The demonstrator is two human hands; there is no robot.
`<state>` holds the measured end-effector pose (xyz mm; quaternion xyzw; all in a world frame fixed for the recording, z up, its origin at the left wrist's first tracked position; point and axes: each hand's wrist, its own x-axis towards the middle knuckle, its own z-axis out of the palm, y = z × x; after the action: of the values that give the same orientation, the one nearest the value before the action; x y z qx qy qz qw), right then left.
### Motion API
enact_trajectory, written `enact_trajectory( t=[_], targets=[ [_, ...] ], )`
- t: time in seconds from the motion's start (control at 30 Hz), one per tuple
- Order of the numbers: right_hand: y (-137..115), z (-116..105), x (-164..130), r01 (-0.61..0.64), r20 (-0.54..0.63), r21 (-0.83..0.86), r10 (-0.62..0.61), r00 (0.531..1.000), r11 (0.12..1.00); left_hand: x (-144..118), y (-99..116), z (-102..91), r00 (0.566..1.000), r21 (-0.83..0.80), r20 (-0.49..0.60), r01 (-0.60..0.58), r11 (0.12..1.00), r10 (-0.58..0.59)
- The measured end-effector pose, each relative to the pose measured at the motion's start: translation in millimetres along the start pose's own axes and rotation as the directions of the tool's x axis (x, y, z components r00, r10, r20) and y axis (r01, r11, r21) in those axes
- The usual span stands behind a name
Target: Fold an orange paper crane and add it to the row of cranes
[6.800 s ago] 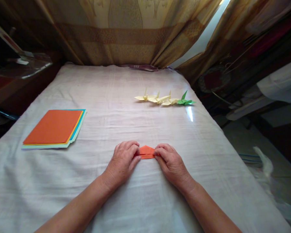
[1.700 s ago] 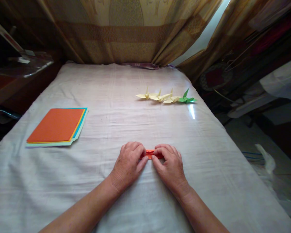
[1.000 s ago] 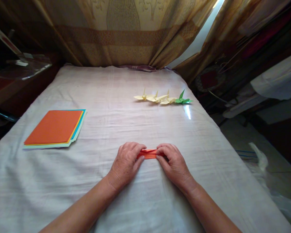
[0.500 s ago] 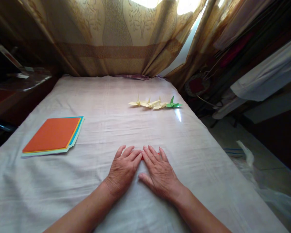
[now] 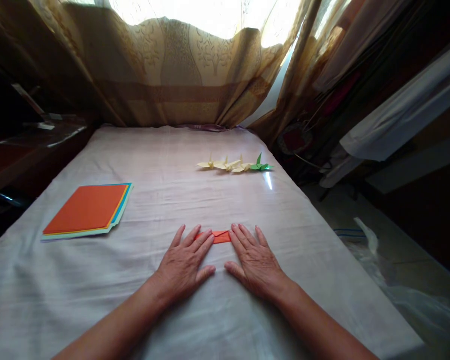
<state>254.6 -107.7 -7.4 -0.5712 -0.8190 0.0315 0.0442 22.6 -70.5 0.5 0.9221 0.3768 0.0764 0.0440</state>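
Observation:
A folded strip of orange-red paper (image 5: 221, 237) lies flat on the white sheet in front of me. My left hand (image 5: 185, 260) rests on its left end, palm down with the fingers spread. On the right end lie the fingertips of my right hand (image 5: 253, 260), also flat and open, with the thumb apart. Between the two hands the paper's middle shows, with a slanting fold line along its top; its ends are partly hidden under my fingers.
To the left lies a stack of square coloured paper (image 5: 88, 209), orange on top. Farther back stand several folded paper cranes in a row, pale yellow ones (image 5: 228, 165) and a green one (image 5: 260, 166). A patterned curtain (image 5: 180, 65) hangs behind; white cloth (image 5: 393, 120) hangs at right.
My hands have slid apart, left and right, along the folded paper, uncovering its middle. My left thumb now shows. The view has shifted slightly.

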Motion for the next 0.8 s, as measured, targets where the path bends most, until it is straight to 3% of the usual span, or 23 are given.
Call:
enact_trajectory(
  t=[0.17, 0.37, 0.63, 0.8],
  targets=[
    [-21.2, 3.2, 8.1, 0.012, -0.053, 0.017, -0.011, 0.999, 1.0, 2.4, 3.4, 3.1, 0.999, 0.034, -0.029, -0.024, 0.999, 0.025],
    [-28.2, 4.0, 10.3, -0.011, 0.065, 0.108, 0.004, 0.998, 0.994, -6.9, -4.5, 6.6, 0.999, 0.054, 0.021, -0.041, 0.998, 0.04],
    [-20.1, -8.1, 4.9, -0.082, 0.21, 0.093, 0.061, 0.976, 0.992, -33.0, -24.0, -10.3, 0.995, 0.042, 0.096, 0.022, 0.999, -0.026],
    [-21.3, -2.3, 3.9, -0.084, 0.122, 0.114, 0.07, 0.99, 0.99, -20.6, -27.5, -21.5, 0.994, -0.039, 0.002, 0.109, 0.993, -0.109]
  ],
)
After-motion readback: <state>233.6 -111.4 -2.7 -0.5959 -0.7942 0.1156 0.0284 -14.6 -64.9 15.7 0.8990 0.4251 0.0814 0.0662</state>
